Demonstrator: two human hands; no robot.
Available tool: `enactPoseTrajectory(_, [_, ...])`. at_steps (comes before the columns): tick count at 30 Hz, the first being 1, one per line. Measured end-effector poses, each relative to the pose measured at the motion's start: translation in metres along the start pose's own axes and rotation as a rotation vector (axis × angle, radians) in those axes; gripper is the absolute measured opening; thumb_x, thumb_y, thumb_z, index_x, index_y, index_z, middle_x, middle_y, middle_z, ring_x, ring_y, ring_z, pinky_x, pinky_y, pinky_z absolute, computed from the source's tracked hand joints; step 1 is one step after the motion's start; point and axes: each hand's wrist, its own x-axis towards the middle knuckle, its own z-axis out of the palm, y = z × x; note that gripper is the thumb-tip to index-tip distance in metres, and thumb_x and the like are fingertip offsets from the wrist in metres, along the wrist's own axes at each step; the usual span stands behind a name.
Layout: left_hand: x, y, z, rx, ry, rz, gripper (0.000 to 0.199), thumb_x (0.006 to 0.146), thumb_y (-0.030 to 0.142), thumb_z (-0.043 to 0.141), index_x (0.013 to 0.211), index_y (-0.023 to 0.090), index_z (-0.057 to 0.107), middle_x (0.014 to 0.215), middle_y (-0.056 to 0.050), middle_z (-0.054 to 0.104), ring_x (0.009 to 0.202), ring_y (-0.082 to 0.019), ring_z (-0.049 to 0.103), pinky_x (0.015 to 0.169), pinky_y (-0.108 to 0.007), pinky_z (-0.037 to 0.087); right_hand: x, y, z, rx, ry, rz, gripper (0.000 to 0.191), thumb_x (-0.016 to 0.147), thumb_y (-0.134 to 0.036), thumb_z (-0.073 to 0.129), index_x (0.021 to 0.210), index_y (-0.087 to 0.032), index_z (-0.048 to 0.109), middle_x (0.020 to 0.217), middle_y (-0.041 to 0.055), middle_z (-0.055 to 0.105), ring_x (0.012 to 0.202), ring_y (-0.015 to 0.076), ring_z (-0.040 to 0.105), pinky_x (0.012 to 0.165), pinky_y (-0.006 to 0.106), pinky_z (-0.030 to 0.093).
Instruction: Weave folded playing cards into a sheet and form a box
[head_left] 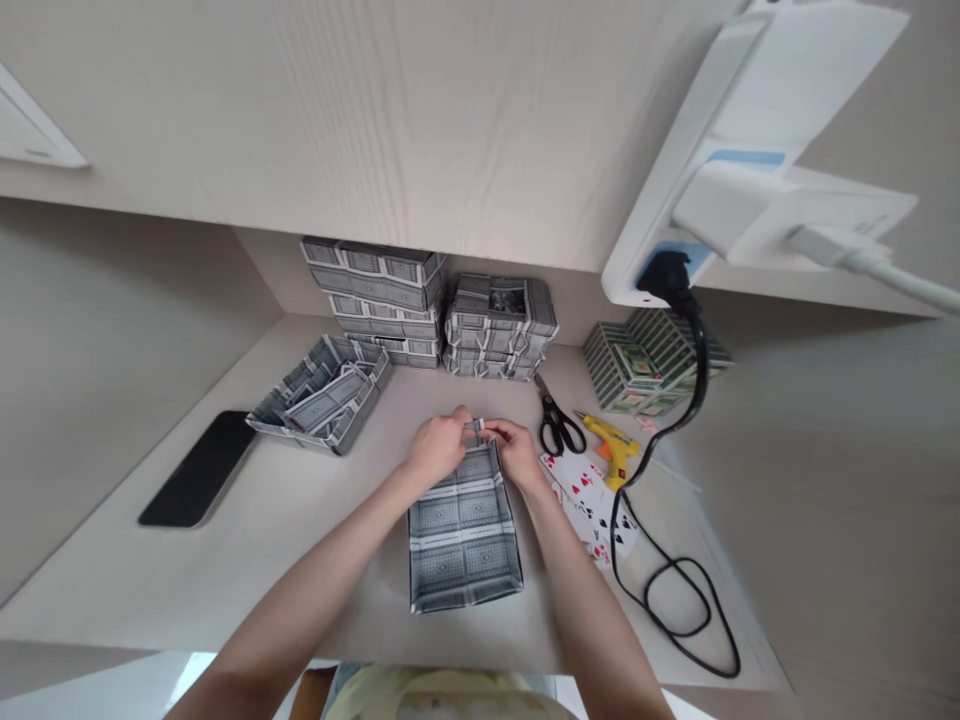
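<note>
A shallow tray made of grey-backed playing cards (465, 540) lies in front of me on the desk. At its far edge, my left hand (439, 447) and my right hand (517, 452) meet with bent fingers. Between their fingertips is a small folded card piece (474, 425), pinched from both sides. It sits just above or against the tray's far wall; whether it touches cannot be made out. Beyond my right hand lie black scissors (561, 425) and a yellow glue gun (615, 445) on its side.
Left stands a card box (352, 430) with folded strips inside, beside a black phone (199, 470). Stacked card boxes (386, 290) and more card boxes (501, 330) line the back. Right are loose playing cards (589, 495), a green-white card holder (637, 360), a black cord (694, 565) and a power strip (675, 190).
</note>
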Motion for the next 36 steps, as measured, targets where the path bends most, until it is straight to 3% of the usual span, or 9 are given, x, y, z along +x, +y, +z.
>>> enactPoseTrajectory(14, [0.002, 0.012, 0.003, -0.112, 0.002, -0.057, 0.023, 0.082, 0.024, 0.044, 0.105, 0.017, 0.045, 0.082, -0.008, 0.066, 0.079, -0.022, 0.063, 0.062, -0.027, 0.041, -0.004, 0.002, -0.001, -0.199, 0.119, -0.039, 0.011, 0.069, -0.025, 0.047, 0.06, -0.019, 0.049, 0.056, -0.0042, 0.05, 0.056, 0.0121, 0.045, 0.056, 0.022, 0.035])
enactPoseTrajectory(23, [-0.002, 0.012, -0.001, -0.125, 0.054, -0.08, 0.021, 0.082, 0.025, 0.046, 0.102, 0.022, 0.049, 0.084, -0.004, 0.066, 0.079, -0.021, 0.063, 0.063, -0.027, 0.042, -0.005, 0.0, -0.008, 0.013, 0.097, 0.014, 0.014, 0.065, -0.03, 0.059, 0.067, -0.018, 0.064, 0.063, 0.0006, 0.062, 0.062, 0.0145, 0.054, 0.06, 0.025, 0.042])
enactPoseTrajectory(28, [-0.007, 0.01, 0.002, -0.265, 0.098, -0.014, 0.032, 0.083, 0.026, 0.045, 0.115, 0.027, 0.045, 0.09, -0.001, 0.065, 0.081, -0.016, 0.061, 0.067, -0.025, 0.043, -0.007, 0.001, -0.011, 0.019, 0.085, 0.055, 0.016, 0.063, -0.032, 0.062, 0.068, -0.018, 0.067, 0.063, 0.0009, 0.064, 0.06, 0.0143, 0.055, 0.058, 0.025, 0.043])
enactPoseTrajectory(32, [-0.004, 0.011, 0.0, -0.254, 0.207, 0.083, 0.018, 0.081, 0.029, 0.049, 0.093, 0.023, 0.061, 0.094, -0.004, 0.058, 0.089, -0.017, 0.055, 0.077, -0.027, 0.043, -0.008, 0.001, -0.011, -0.014, 0.089, 0.033, 0.018, 0.065, -0.034, 0.06, 0.068, -0.018, 0.068, 0.063, 0.0009, 0.065, 0.061, 0.0144, 0.056, 0.061, 0.026, 0.043])
enactPoseTrajectory(34, [-0.002, 0.013, -0.003, -0.215, 0.273, 0.104, 0.013, 0.078, 0.028, 0.053, 0.081, 0.02, 0.063, 0.096, -0.006, 0.055, 0.094, -0.019, 0.052, 0.081, -0.029, 0.041, -0.008, 0.001, -0.01, 0.001, 0.08, 0.032, 0.018, 0.065, -0.034, 0.061, 0.068, -0.018, 0.068, 0.064, 0.0007, 0.065, 0.062, 0.0146, 0.056, 0.063, 0.026, 0.044])
enactPoseTrajectory(36, [0.0, 0.014, -0.004, -0.201, 0.266, 0.103, 0.01, 0.078, 0.027, 0.054, 0.079, 0.019, 0.061, 0.096, -0.006, 0.056, 0.094, -0.019, 0.052, 0.081, -0.03, 0.041, -0.008, 0.003, -0.01, 0.045, 0.071, 0.055, 0.02, 0.064, -0.036, 0.063, 0.07, -0.018, 0.068, 0.065, 0.0006, 0.065, 0.062, 0.0146, 0.056, 0.063, 0.026, 0.043])
